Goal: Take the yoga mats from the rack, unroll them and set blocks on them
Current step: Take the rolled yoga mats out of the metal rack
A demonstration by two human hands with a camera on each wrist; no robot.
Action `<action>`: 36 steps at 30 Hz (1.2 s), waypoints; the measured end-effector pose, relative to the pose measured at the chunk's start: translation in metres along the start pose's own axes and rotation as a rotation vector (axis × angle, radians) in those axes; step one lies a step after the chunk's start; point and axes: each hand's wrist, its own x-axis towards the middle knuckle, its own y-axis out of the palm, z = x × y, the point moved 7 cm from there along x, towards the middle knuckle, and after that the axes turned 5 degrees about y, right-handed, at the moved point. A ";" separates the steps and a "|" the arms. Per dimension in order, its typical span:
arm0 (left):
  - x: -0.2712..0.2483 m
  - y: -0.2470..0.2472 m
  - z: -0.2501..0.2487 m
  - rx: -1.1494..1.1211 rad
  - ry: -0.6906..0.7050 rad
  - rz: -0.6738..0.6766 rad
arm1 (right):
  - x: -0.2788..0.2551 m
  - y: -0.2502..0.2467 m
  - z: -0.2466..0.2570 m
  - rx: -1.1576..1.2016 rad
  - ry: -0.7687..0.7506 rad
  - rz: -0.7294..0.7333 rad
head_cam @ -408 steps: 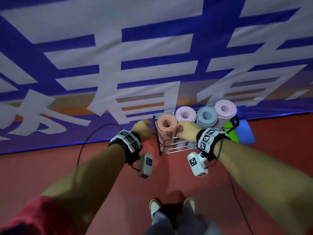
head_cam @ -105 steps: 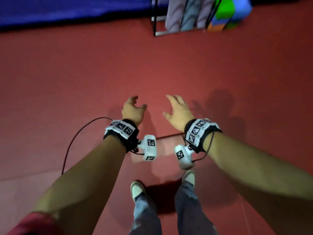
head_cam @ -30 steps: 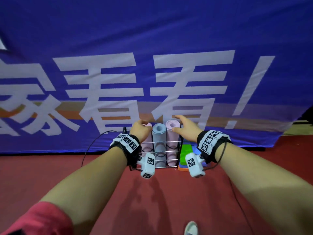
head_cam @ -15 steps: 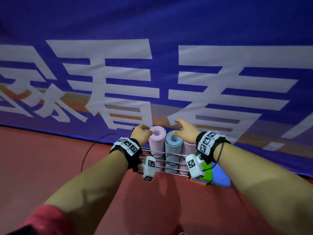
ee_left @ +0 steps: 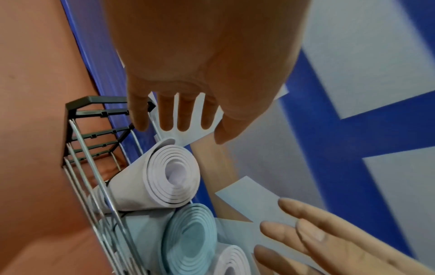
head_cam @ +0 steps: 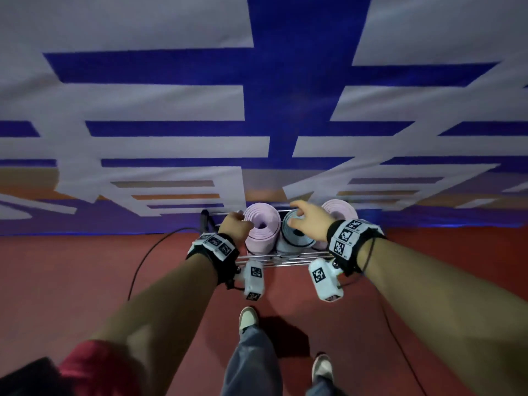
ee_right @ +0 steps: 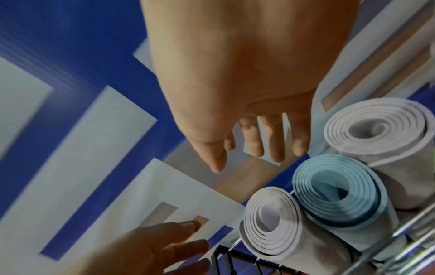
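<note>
Three rolled mats stand on end in the wire rack (head_cam: 285,257) by the big blue banner (head_cam: 285,110): a pink mat (head_cam: 261,224), a blue mat (head_cam: 297,237) and a second pink mat (head_cam: 341,210). The left hand (head_cam: 234,227) reaches to the side of the first pink mat with fingers spread and holds nothing. The right hand (head_cam: 307,221) hovers over the blue mat, fingers spread too. No mat here is lifted or unrolled yet. No blocks can be seen, so most of the job looks left to do.

Third mat (head_cam: 341,215) half hidden behind right hand (head_cam: 310,224)
</note>
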 end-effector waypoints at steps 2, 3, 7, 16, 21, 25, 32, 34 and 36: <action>0.040 0.008 0.024 -0.009 -0.033 0.029 | 0.027 0.017 0.000 0.034 0.049 0.032; 0.058 0.012 0.043 -0.030 -0.083 0.010 | 0.035 0.025 0.001 0.060 0.062 0.045; 0.140 0.054 0.147 -0.078 -0.237 0.042 | 0.082 0.068 -0.018 0.091 0.119 0.068; 0.126 0.058 0.104 -0.355 -0.293 0.014 | 0.121 0.122 -0.027 0.017 0.078 0.213; 0.142 0.068 0.110 -0.383 -0.384 -0.024 | 0.130 0.123 -0.034 0.044 -0.005 0.181; 0.155 0.076 0.131 -0.207 -0.454 -0.023 | 0.129 0.124 -0.040 0.058 -0.021 0.169; 0.139 0.065 0.111 0.015 -0.362 -0.038 | 0.113 0.123 -0.045 0.118 0.005 0.152; 0.128 0.056 0.105 0.016 -0.386 -0.087 | 0.107 0.117 -0.046 0.125 0.025 0.133; 0.118 0.045 0.095 0.001 -0.382 -0.129 | 0.099 0.107 -0.041 0.104 0.019 0.116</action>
